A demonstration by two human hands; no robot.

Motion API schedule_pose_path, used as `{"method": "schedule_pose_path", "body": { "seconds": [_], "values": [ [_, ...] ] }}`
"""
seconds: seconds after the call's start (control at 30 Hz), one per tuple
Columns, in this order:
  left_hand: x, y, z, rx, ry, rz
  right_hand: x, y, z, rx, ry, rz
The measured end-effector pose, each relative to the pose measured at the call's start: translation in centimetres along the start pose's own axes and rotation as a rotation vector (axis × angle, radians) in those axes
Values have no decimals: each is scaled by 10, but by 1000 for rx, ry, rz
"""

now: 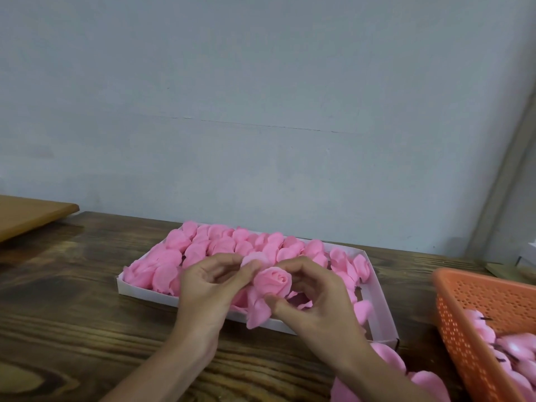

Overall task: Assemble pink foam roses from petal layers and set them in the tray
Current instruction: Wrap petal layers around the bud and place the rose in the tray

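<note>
Pink foam rose was gripped by curled fingers of the left hand and right hand, above a white tray of roses on a wooden surface.

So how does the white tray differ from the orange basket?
The white tray is shallow with solid walls; the orange basket is deeper with perforated walls. The tray lies mid-table, packed with roses; the basket sits at the right edge, partly out of frame. Both hold pink foam.
</note>
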State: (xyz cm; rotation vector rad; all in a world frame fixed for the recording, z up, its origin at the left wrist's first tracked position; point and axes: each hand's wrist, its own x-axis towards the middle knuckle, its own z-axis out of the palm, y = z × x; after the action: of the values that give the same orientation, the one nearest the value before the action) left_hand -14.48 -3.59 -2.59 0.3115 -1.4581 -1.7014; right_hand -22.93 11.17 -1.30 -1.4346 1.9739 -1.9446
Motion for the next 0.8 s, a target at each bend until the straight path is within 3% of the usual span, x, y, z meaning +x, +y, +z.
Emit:
{"method": "schedule_pose_path", "body": {
  "seconds": [0.5, 0.8],
  "values": [
    [-7, 12, 2, 118, -225, 178, 2, 9, 0, -17, 28, 36],
    [-3, 10, -2, 56, -208, 88, 2, 10, -3, -68, 70, 5]
  ]
}}
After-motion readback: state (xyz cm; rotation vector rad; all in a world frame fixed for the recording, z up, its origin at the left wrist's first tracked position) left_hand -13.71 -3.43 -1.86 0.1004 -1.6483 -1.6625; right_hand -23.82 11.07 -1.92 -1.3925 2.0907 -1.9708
